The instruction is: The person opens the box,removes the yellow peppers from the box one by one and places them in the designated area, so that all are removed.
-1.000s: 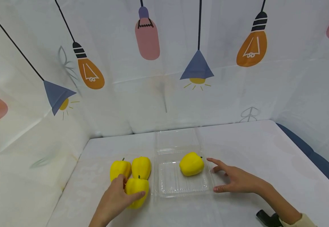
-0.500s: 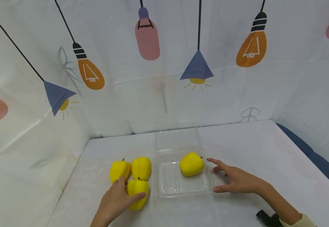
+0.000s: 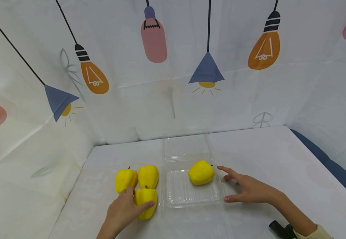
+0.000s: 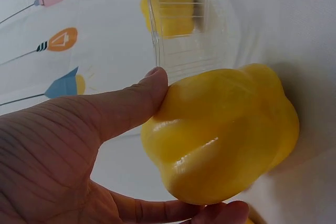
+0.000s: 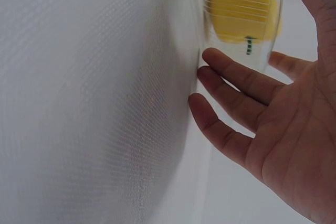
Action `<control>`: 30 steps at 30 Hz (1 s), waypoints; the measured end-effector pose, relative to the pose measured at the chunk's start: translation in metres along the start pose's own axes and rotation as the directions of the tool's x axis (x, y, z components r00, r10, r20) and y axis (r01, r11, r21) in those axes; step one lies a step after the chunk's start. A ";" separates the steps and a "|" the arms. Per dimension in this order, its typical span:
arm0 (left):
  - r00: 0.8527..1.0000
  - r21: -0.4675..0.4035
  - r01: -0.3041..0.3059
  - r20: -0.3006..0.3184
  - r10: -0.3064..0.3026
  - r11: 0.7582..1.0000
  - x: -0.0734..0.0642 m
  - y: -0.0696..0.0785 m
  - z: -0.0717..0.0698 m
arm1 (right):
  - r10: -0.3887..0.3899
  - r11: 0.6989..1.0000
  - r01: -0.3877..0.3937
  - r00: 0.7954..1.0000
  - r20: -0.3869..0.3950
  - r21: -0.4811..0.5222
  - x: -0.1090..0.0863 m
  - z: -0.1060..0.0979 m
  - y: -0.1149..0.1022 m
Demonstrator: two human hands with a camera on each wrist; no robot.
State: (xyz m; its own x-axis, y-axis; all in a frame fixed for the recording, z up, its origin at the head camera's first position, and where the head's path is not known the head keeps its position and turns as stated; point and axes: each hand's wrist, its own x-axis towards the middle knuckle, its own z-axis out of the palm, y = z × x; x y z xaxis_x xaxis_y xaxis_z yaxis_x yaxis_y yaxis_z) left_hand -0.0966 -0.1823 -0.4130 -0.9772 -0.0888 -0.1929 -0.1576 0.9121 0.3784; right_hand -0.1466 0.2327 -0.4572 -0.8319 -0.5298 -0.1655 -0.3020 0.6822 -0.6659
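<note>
My left hand (image 3: 123, 212) grips the nearest yellow bell pepper (image 3: 146, 203), thumb on one side and fingers on the other; the left wrist view shows this pepper (image 4: 220, 135) large and smooth. Just behind it on the table are two more yellow bell peppers, one on the left (image 3: 125, 180) and one on the right (image 3: 148, 176). A clear plastic clamshell box (image 3: 175, 197) lies with its lid folded back, and a yellow bell pepper (image 3: 201, 172) rests on its side inside. At the box's right wall, my right hand (image 3: 247, 190) has its fingers spread and relaxed.
The white table (image 3: 268, 156) ends at a back edge against a white curtain (image 3: 149, 109) printed with lamps. A black object (image 3: 281, 230) sits by the right forearm. The box's transparent lid (image 3: 186, 146) lies flat towards the back.
My left hand and the bell pepper it holds have shifted slightly right. My right hand and the box have stayed in place.
</note>
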 end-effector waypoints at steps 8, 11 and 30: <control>1.000 0.028 -0.023 0.001 0.023 0.999 -0.001 0.001 -0.001 | 0.008 1.000 -0.008 1.000 -0.001 -0.009 0.001 0.000 0.000; 1.000 0.040 -0.020 0.009 0.020 0.999 0.000 0.002 -0.001 | 0.009 1.000 -0.009 1.000 -0.003 -0.013 0.001 0.000 0.000; 0.999 0.064 -0.040 -0.010 0.040 0.997 0.005 0.000 -0.003 | 0.010 1.000 -0.010 1.000 -0.005 -0.026 -0.001 0.000 -0.001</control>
State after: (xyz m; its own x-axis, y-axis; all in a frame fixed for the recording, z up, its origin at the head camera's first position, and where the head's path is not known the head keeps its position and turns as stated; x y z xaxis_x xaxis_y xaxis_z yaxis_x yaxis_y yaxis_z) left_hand -0.1024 -0.1835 -0.4115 -0.9841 -0.0557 -0.1688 -0.1092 0.9387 0.3269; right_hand -0.1454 0.2319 -0.4565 -0.8374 -0.5200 -0.1685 -0.3050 0.7004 -0.6453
